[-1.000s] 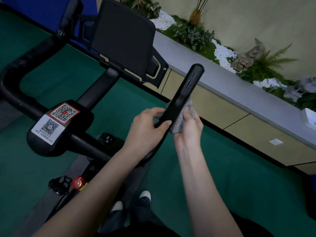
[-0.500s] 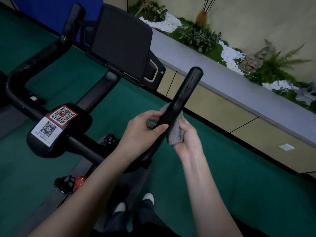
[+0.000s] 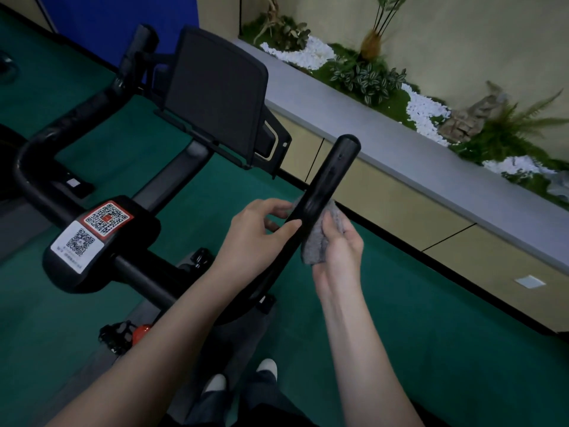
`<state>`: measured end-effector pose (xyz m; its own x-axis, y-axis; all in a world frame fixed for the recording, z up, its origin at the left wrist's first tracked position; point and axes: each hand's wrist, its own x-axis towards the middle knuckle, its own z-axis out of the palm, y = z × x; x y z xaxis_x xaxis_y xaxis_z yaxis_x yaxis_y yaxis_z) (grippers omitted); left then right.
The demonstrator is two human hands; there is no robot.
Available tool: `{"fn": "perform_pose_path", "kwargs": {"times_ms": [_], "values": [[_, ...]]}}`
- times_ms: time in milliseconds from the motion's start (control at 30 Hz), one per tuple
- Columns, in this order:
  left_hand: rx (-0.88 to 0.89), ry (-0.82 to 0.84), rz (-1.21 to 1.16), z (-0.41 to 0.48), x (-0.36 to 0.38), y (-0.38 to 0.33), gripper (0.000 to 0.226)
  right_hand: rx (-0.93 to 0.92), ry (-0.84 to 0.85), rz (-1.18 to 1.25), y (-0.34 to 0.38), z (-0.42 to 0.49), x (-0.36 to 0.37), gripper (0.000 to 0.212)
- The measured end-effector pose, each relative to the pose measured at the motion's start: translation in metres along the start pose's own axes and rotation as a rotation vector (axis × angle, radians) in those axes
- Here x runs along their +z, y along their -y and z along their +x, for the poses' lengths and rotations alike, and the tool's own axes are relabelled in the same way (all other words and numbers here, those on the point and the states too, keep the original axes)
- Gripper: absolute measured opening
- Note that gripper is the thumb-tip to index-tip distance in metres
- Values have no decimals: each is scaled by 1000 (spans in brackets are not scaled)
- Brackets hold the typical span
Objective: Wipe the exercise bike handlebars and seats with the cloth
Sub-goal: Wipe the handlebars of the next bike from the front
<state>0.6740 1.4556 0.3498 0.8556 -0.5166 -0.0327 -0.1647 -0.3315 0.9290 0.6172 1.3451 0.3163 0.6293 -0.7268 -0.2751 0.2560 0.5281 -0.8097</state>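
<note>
The black right handlebar grip (image 3: 331, 174) of the exercise bike rises diagonally in the middle of the head view. My left hand (image 3: 261, 235) wraps around its lower part from the left. My right hand (image 3: 338, 251) presses a grey cloth (image 3: 320, 238) against the grip's right side and underside. The left handlebar (image 3: 46, 143) curves away at the far left. The seat is out of view.
A black screen (image 3: 215, 97) stands on the stem behind the bars, above a block with QR code stickers (image 3: 92, 229). A grey ledge with plants and white pebbles (image 3: 385, 140) runs along the right. Green floor lies below, with a red knob (image 3: 141, 329) near my feet.
The cloth and my right hand slid down the grip, then back up a little. My left hand kept its hold. The camera tilted, so the scene sits lower in the frame.
</note>
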Motion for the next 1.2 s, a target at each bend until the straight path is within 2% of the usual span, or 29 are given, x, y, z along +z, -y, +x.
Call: {"fn": "perform_pose_path", "kwargs": {"times_ms": [100, 267, 367, 467, 633, 767, 867, 1033, 1200], "values": [[-11, 16, 15, 5, 5, -3, 26, -153, -104, -117, -5, -5, 5, 19], [-33, 16, -22, 10, 11, -4, 21, -330, -147, -263, -10, -19, 2, 17], [-58, 22, -52, 11, 13, -3, 19, -486, -239, -267, 13, -1, 15, 24], [-70, 20, -65, 12, 13, -3, 19, -660, -237, -355, 34, 13, 28, 21], [-54, 3, -67, 11, 14, -2, 19, -939, -114, -720, 16, -5, 23, 19], [-55, 8, -86, 10, 14, -1, 18, -1102, -77, -889, 34, 14, 27, 21], [-59, 6, -104, 10, 14, -1, 16, -1136, -56, -957, 45, 23, 33, 18], [-64, 11, -97, 11, 13, -1, 23, -1192, 258, -1213, 41, 10, 17, 16], [-78, 14, -111, 10, 12, 0, 22, -1182, 407, -1342, 56, 19, 19, 17]]}}
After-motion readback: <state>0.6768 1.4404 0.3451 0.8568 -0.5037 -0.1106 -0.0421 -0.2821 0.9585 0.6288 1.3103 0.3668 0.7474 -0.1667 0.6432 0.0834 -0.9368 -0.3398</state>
